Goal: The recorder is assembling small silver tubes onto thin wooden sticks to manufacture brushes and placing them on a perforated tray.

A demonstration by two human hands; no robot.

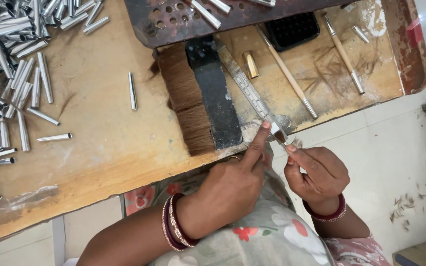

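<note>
A small metal ferrule point(278, 134) is pinched in the fingertips of the right hand point(316, 175), just off the near edge of the wooden tabletop point(104, 143). Its tip is pressed by the extended forefinger of the left hand point(232, 184) (other fingers curled, nothing gripped). Beside the ferrule, on the tabletop, a bundle of brown bristle point(186, 106) is laid against a dark block point(215, 106); farther away, loose silver tubes point(11, 74) are heaped.

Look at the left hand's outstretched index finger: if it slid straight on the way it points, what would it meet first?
The left hand points up and slightly right; its fingertip already touches the small brush tip held by the right hand. Going on, it would probably meet the metal ruler on the bench, though depth is unclear.
</note>
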